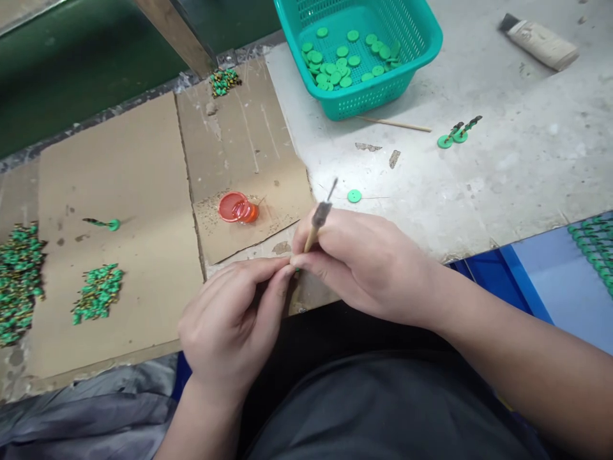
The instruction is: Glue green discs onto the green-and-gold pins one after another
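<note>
A mostly hidden small green part [297, 271] is being pinched by the closed fingertips of the left hand [231, 326], and a wooden-handled brush [318, 220] is being gripped by the right hand [368, 265]. Assembled green pieces [98, 292] are being kept on cardboard [143, 191], while unassembled green discs [335, 64] are being held in a teal basket [368, 102].

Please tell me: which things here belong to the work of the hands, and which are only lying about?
In the work: right hand, brush, left hand, green piece, red cup.
Lying about: tube, wooden stick.
</note>
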A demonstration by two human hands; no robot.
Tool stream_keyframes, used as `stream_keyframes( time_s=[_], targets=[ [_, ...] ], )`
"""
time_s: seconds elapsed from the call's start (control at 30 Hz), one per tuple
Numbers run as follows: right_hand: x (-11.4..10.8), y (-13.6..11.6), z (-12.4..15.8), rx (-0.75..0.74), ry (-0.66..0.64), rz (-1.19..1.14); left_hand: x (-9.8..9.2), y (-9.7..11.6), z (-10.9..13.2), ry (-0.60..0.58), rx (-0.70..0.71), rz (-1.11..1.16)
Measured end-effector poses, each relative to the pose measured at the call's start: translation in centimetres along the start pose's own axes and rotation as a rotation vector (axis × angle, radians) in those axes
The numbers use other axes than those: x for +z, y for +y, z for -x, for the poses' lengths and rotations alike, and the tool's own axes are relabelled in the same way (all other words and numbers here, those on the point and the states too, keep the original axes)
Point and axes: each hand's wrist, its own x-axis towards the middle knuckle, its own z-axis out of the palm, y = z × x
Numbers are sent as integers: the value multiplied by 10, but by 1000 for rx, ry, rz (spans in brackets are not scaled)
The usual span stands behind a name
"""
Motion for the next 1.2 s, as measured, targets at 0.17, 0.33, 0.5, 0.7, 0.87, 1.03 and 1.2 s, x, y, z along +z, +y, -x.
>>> stream_keyframes(
  time_s=[0.17, 0.33, 0.5, 0.7, 0.87, 1.03, 1.2],
  targets=[
    [7, 3, -3, -37, 0, -49, 1, -3, 2, 16, 11, 18],
    [8, 3, -4, -58, 3, -72, 2, -4, 3, 25, 8, 25],
    [8, 3, -3, -59, -9, -50, 2, -5, 3, 25, 12, 35],
    [5, 0, -5, -16, -21, -49, 2, -5, 4, 33, 10, 29],
    [4, -1, -7, -6, -32, -48, 2, -5, 5, 29, -1, 20],
    [4, -3, -9, -3, -49, -7, 2, -5, 2, 19, 15, 34],
    [4, -5, -11, -56, -56, -19, 1, -5, 1, 13, 18, 22]
  ],
)
